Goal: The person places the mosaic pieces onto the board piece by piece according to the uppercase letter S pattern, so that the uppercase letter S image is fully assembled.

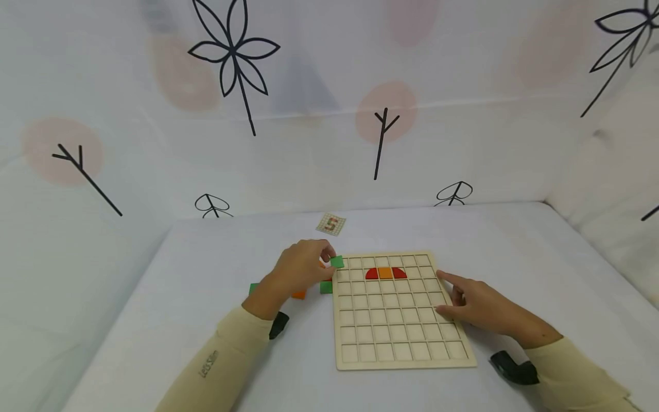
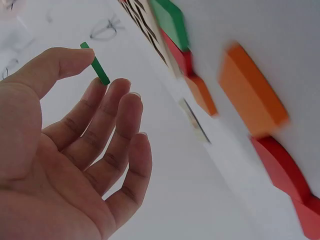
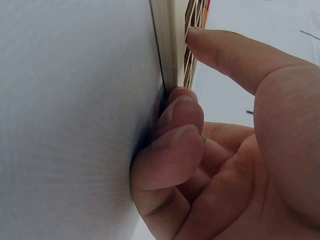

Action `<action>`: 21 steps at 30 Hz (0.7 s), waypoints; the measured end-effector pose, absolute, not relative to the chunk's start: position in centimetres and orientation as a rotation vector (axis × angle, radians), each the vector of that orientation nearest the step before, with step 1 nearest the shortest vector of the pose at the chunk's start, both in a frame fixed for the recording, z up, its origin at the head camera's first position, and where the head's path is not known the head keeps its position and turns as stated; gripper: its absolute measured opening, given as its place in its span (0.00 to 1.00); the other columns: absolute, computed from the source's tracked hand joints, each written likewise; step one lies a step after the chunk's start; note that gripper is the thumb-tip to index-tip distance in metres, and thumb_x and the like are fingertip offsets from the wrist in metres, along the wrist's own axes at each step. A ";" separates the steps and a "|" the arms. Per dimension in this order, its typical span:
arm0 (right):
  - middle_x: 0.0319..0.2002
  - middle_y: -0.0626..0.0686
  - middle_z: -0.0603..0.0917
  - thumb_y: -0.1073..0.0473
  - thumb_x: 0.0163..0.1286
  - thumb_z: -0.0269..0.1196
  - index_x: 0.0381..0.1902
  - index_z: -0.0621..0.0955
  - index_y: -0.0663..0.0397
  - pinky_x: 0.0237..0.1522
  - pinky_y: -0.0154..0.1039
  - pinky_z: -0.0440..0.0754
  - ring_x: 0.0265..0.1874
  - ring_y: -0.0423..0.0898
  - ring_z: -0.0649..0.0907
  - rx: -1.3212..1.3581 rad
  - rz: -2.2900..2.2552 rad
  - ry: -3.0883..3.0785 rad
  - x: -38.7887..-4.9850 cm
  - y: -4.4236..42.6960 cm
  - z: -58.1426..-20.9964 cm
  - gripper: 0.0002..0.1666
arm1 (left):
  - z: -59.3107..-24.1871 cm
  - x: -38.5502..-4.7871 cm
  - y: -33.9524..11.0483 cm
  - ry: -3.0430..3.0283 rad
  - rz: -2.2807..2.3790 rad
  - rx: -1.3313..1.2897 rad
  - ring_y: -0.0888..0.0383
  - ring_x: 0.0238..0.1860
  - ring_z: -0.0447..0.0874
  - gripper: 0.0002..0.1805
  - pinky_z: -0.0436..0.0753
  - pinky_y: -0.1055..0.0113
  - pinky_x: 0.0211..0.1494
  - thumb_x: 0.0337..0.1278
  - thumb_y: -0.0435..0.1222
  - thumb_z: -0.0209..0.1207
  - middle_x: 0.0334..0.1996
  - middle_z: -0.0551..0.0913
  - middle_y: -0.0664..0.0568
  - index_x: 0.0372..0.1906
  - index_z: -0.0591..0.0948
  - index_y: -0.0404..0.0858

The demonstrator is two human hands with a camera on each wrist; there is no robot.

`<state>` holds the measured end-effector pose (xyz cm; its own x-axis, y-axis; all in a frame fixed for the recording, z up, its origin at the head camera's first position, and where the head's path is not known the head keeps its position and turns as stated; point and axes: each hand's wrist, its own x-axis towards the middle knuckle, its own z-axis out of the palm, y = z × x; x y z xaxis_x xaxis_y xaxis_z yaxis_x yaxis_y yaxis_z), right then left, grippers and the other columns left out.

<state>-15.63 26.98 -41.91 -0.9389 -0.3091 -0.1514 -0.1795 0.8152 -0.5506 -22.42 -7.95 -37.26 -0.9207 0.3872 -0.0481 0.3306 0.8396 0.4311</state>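
Note:
My left hand (image 1: 301,264) pinches a green square tile (image 1: 337,261) between thumb and fingertips, above the upper left corner of a wooden grid board (image 1: 401,332). In the left wrist view the green tile (image 2: 97,66) appears edge-on. At the board's right edge, my right hand (image 1: 481,304) holds the side. The right wrist view shows its thumb (image 3: 225,47) on the board's top and its other fingers curled against the edge. In the board's second row, an orange square tile (image 1: 385,273) sits between a red rounded tile (image 1: 372,274) and another red rounded tile (image 1: 399,273).
Loose tiles lie left of the board, among them a green tile (image 1: 326,288) and an orange tile (image 1: 298,295), partly behind my left hand. A small pattern card (image 1: 330,224) lies beyond the board on the white table (image 1: 144,343). A printed cloth (image 1: 319,154) hangs behind.

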 end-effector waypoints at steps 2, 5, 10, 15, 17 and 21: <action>0.26 0.46 0.73 0.45 0.62 0.71 0.73 0.63 0.69 0.23 0.32 0.67 0.23 0.36 0.69 -0.368 -0.798 2.769 -15.6 26.9 -42.0 0.52 | -37.1 -22.1 -7.0 2.865 0.621 0.637 0.60 0.38 0.79 0.12 0.79 0.66 0.40 0.59 0.41 0.66 0.43 0.86 0.55 0.47 0.83 0.45; 0.26 0.46 0.73 0.45 0.63 0.71 0.73 0.62 0.69 0.23 0.32 0.67 0.23 0.36 0.69 -0.372 -0.808 2.766 -15.7 26.9 -42.0 0.52 | -36.9 -21.8 -5.6 2.859 0.556 0.720 0.61 0.39 0.80 0.12 0.79 0.67 0.40 0.60 0.41 0.66 0.42 0.85 0.57 0.47 0.83 0.45; 0.26 0.46 0.73 0.45 0.62 0.71 0.73 0.62 0.69 0.23 0.31 0.67 0.22 0.36 0.69 -0.389 -0.818 2.766 -15.7 26.9 -42.1 0.52 | -37.3 -21.6 -3.6 2.855 0.443 0.773 0.64 0.37 0.79 0.12 0.78 0.69 0.39 0.59 0.43 0.67 0.39 0.85 0.60 0.47 0.83 0.47; 0.25 0.45 0.72 0.46 0.62 0.71 0.73 0.63 0.69 0.23 0.31 0.67 0.22 0.35 0.69 -0.394 -0.817 2.770 -15.7 26.9 -42.0 0.52 | -38.1 -21.4 -2.2 2.833 0.384 0.818 0.65 0.37 0.79 0.12 0.76 0.69 0.37 0.59 0.44 0.67 0.37 0.84 0.62 0.47 0.84 0.47; 0.25 0.45 0.72 0.46 0.62 0.71 0.73 0.63 0.69 0.23 0.31 0.67 0.22 0.35 0.69 -0.393 -0.815 2.771 -15.7 26.9 -42.0 0.52 | -38.5 -21.3 -1.9 2.829 0.374 0.829 0.65 0.36 0.78 0.12 0.75 0.69 0.36 0.59 0.44 0.67 0.34 0.83 0.62 0.46 0.84 0.47; 0.25 0.45 0.72 0.45 0.62 0.71 0.73 0.63 0.68 0.23 0.31 0.67 0.22 0.36 0.69 -0.382 -0.815 2.770 -15.7 26.9 -42.0 0.52 | -38.9 -21.1 -1.5 2.840 0.347 0.834 0.64 0.33 0.76 0.11 0.74 0.69 0.34 0.59 0.43 0.67 0.30 0.81 0.62 0.44 0.84 0.45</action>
<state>-15.68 26.91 -41.99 -0.9399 -0.3099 -0.1432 -0.1829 0.8113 -0.5553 -21.12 -1.47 -38.90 -0.8315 0.5485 -0.0883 0.5112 0.8176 0.2651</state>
